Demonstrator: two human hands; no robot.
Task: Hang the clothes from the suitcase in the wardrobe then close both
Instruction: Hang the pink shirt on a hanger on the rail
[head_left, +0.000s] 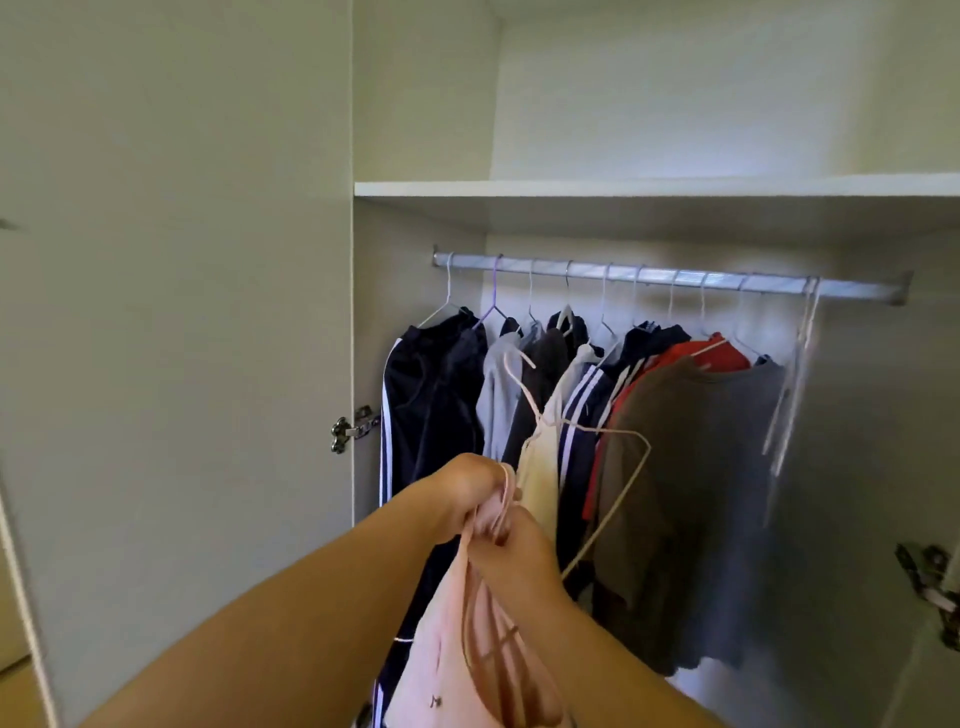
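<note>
Head view looks into an open wardrobe (675, 104) with both hands raised in front of the hanging clothes. Left hand (467, 491) is clenched around the thin straps of a pale pink top (467, 670), which hangs down from the fist toward the bottom edge of the frame. Right hand (519, 551) sits just below and touching the left one, its grip also closed on the pink straps; whether it also holds the wire of the light hanger (597, 441) cannot be told, as the fingers are hidden behind the hand. That hanger tilts up and to the right from the hands, its hook (514, 358) well below the metal rail (670, 278) and not on it, with a cream strappy garment (540, 483) draped on it. On the rail hang dark track trousers with white stripes (431, 405) at the left, a grey garment (501, 395), a striped dark jacket (587, 415), a red top (717, 356), a brown T-shirt (675, 467) and a grey T-shirt (758, 493). Empty white hangers (795, 374) dangle at the right end of the rail. A white shelf (649, 188) runs above the rail, and the left door (171, 312) stands open on its hinge (353, 428)
</note>
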